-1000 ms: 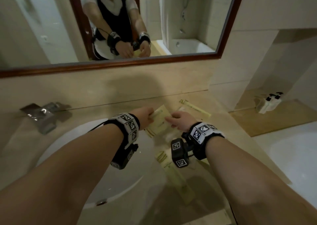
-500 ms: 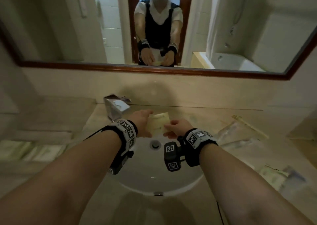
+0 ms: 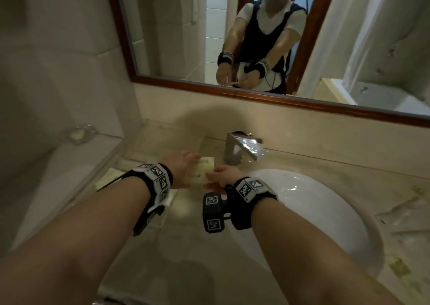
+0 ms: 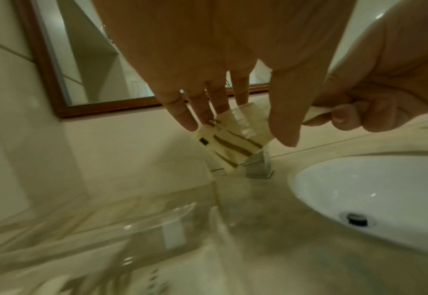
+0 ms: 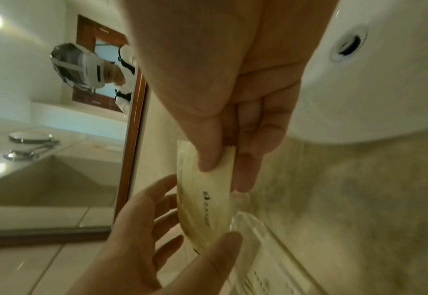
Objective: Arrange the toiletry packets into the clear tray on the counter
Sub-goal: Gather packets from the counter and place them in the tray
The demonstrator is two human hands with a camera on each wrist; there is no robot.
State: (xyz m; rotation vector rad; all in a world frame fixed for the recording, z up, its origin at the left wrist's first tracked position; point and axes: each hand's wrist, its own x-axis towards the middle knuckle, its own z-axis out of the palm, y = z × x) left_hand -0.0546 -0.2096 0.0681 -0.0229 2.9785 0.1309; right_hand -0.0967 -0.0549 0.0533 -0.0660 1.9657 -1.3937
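A pale yellow toiletry packet (image 3: pixel 202 170) hangs in the air between both hands, left of the faucet. My left hand (image 3: pixel 193 165) holds its left end between thumb and fingers (image 5: pixel 162 201). My right hand (image 3: pixel 210 176) pinches the right end (image 5: pixel 218 157). In the left wrist view the packet (image 4: pixel 235 139) shows brown stripes and hangs above the clear tray (image 4: pixel 157 219). The tray (image 3: pixel 173 208) lies on the counter left of the sink, partly under my left forearm, with another packet (image 3: pixel 109 176) lying in it.
A chrome faucet (image 3: pixel 242 149) stands just right of the hands, with the white basin (image 3: pixel 314 207) below it. Several loose packets (image 3: pixel 400 211) lie on the counter's right side. A glass soap dish (image 3: pixel 78 133) sits on the left ledge. A framed mirror (image 3: pixel 232 37) backs the counter.
Both hands have carried the packet leftward from the right of the counter, across the basin, to above the tray. The head view swung left with them.
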